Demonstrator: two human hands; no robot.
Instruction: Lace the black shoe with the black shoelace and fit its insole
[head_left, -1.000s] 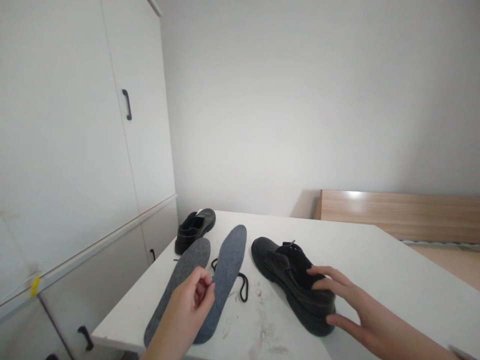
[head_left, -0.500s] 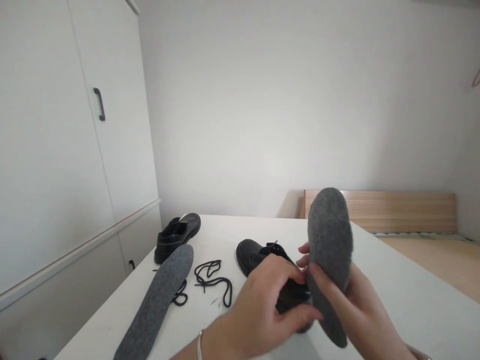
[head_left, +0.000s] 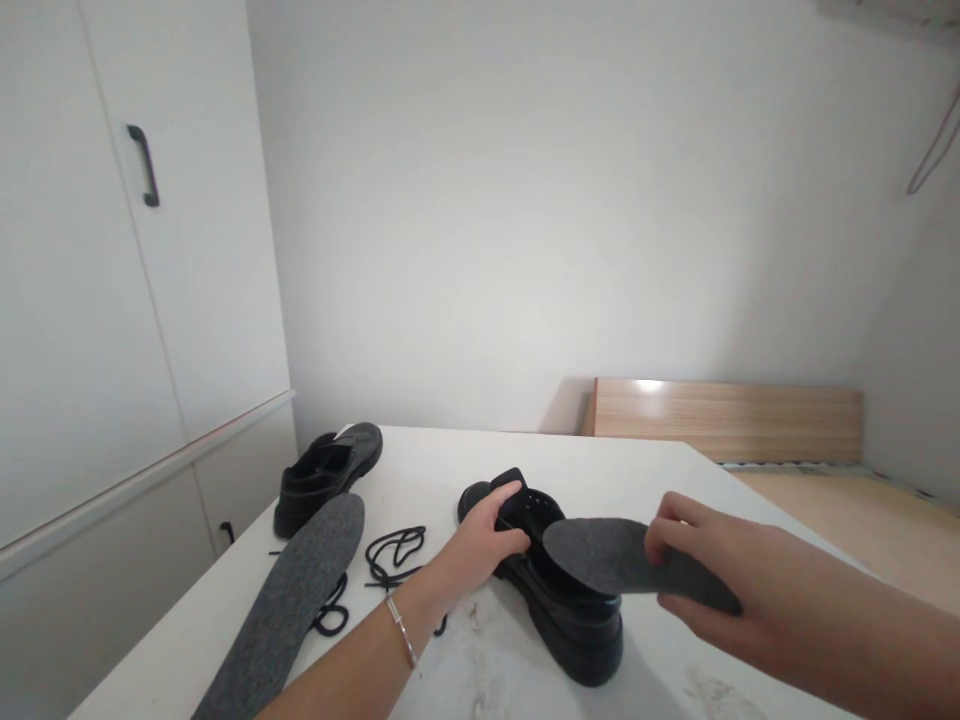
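Head view shows two grey felt insoles, one of them, the held insole, pinched between thumb and fingers of the right hand, its broad rounded end over the opening of the near shoe; whether it touches the lining cannot be told. This black shoe, one of two, stands upright on its sole, toe pointing away and to the left. At its front is the left hand, thumb and forefinger parted beside the raised tongue; how firmly it is clamped there cannot be told. The two hands are apart from each other, and one bracelet circles the left wrist. To the left lies the second insole, its lower end cut off by the frame, with the far shoe just beyond its tip. Black lace shows in two looped patches, one partly under that insole; whether they are separate laces cannot be told. All this is on one white tabletop, smudged in places. Farther out are one wooden headboard and white cabinet doors with two dark handles visible.
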